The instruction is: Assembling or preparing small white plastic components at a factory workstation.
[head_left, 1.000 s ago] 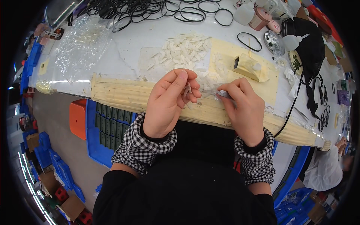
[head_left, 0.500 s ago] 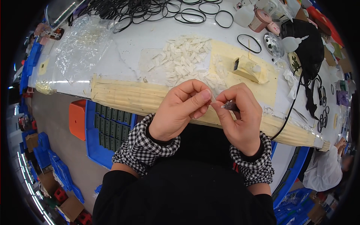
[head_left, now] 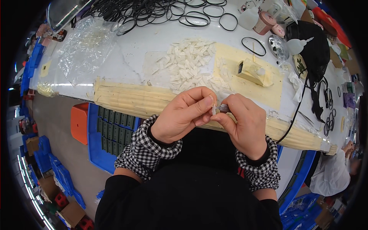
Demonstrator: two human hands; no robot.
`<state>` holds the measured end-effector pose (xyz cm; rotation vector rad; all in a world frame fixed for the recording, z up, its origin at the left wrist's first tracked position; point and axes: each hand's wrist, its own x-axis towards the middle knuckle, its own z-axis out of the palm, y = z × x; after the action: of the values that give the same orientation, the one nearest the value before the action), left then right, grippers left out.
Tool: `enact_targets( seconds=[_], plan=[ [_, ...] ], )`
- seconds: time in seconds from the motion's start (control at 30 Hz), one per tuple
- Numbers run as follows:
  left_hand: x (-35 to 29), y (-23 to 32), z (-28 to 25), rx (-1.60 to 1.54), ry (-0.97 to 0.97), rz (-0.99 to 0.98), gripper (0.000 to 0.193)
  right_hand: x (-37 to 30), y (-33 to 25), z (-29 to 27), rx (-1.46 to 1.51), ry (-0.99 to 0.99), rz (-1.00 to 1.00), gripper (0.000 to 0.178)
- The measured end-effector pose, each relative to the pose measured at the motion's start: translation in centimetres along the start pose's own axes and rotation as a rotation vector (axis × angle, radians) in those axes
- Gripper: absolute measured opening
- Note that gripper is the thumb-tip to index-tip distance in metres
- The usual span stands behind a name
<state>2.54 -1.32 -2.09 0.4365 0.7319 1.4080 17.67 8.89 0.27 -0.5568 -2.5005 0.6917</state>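
Observation:
Above the table's front edge, my left hand (head_left: 186, 115) pinches a small white strip (head_left: 214, 110) between thumb and fingertips. Close against it, my right hand (head_left: 245, 124) is closed on a small dark grey, metallic-looking piece (head_left: 224, 108), whose exact kind I cannot make out. The fingertips of both hands nearly meet at the strip. Just beyond them lies a loose pile of similar white strips (head_left: 189, 61), partly on a clear sheet. Right of the pile, a block wrapped in cream tape (head_left: 253, 73) sits on a cream-taped patch (head_left: 270, 94) of the table.
Black rubber rings (head_left: 195, 18) lie tangled along the back. Crumpled clear plastic (head_left: 84, 50) is at the left, squeeze bottles (head_left: 297, 45) and a black bag (head_left: 312, 46) at the right. Below the padded edge (head_left: 130, 97) stand a blue crate (head_left: 94, 138) of dark parts and an orange stool (head_left: 79, 122).
The white strip now stands more upright between my fingertips. My right hand has turned, bringing the dark grey piece left, closer to the strip; both hands are slightly lower.

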Motion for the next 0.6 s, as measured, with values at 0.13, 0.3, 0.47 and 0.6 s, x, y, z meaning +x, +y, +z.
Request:
enact_targets(
  seconds=[0.13,0.3,0.47,0.6],
  plan=[
    [-0.04,0.03,0.0,-0.005,-0.003,-0.011,0.019,-0.07,0.04,0.0,0.001,-0.004,0.002,0.035],
    [-0.01,0.11,0.02,0.012,-0.018,-0.007,0.019,-0.16,0.04,-0.14,-0.02,-0.02,0.016,0.035],
    [-0.05,0.23,0.04,0.043,-0.02,0.0,0.019,-0.14,-0.25,-0.39,0.0,-0.045,0.047,0.038],
    [-0.1,0.4,0.06,0.06,-0.017,-0.007,0.018,-0.08,-0.37,-0.53,0.025,-0.067,0.072,0.039]
  ],
)
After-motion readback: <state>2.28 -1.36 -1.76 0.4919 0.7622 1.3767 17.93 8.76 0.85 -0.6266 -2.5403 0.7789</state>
